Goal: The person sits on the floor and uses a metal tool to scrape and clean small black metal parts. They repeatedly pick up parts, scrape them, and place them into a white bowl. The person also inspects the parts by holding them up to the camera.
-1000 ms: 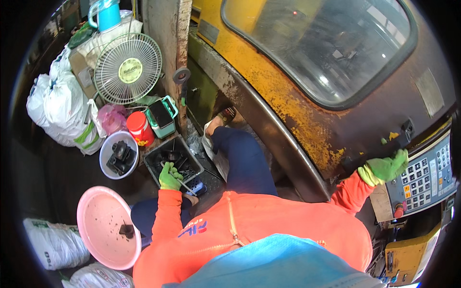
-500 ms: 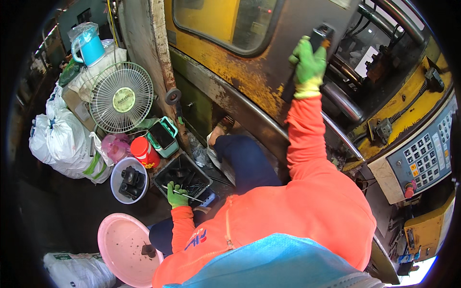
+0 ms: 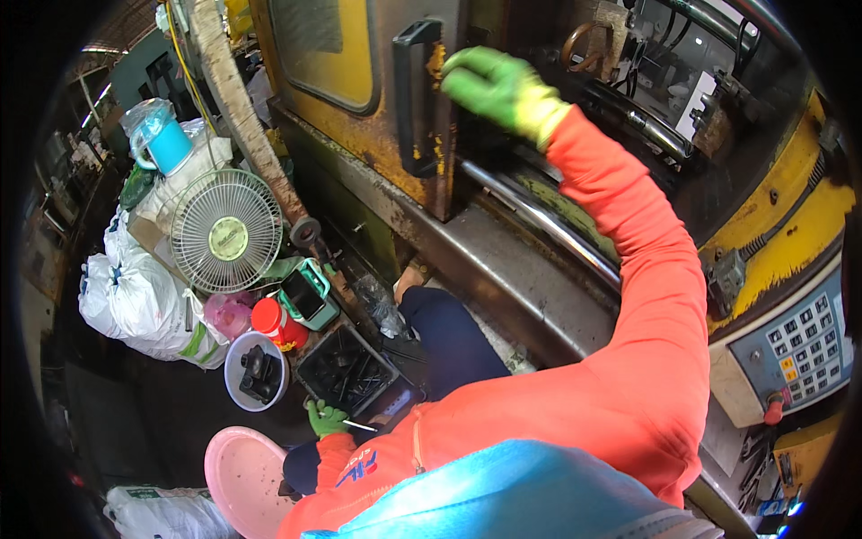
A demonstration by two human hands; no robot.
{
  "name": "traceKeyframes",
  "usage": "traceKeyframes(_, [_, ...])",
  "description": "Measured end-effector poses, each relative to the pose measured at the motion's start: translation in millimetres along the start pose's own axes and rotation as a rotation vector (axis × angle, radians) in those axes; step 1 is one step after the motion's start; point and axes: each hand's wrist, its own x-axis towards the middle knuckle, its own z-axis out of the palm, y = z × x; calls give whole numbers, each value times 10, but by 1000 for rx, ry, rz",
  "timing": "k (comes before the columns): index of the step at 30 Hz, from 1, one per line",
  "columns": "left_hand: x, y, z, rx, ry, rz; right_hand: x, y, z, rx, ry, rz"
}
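Observation:
My right hand [image 3: 503, 90], in a green glove at the end of an orange sleeve, reaches up and curls over the right edge of the yellow sliding door [image 3: 359, 117] of a large machine, just right of the door's black handle [image 3: 409, 99]. Behind the door's edge the dark inside of the machine [image 3: 664, 81] shows, with steel bars and hoses. My left hand [image 3: 325, 419], also gloved in green, is low by my knee. It holds a thin metal tool [image 3: 361, 425] beside a black tray [image 3: 346, 368] of small dark parts.
A white table fan [image 3: 226, 232], white sacks [image 3: 135, 301], a blue jug [image 3: 162, 139], a red cup [image 3: 274, 322], a white bowl of black parts [image 3: 256, 373] and a pink basin [image 3: 242, 467] crowd the floor at left. A keypad panel [image 3: 804, 350] with a red button [image 3: 774, 409] sits at right.
My right hand left the keypad, rose to the door's handle and now sits on the door's edge. The door has slid left, exposing the machine's inside. My left hand stayed low.

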Motion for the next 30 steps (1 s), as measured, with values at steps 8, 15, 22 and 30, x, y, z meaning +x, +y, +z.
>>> traceKeyframes(8, [-352, 9, 590, 36, 266, 307, -452, 2221, -1915, -531, 713, 634])
traceKeyframes(15, [-362, -120, 997, 159, 335, 318, -785, 3653, -2157, -440, 891, 631])
traceKeyframes(22, [-358, -298, 1271, 309, 268, 227, -480, 3608, -2295, -898, 691, 801])
traceKeyframes(30, [-591, -212, 1490, 352, 137, 153, -622, 3449, -2387, -953, 670, 741])
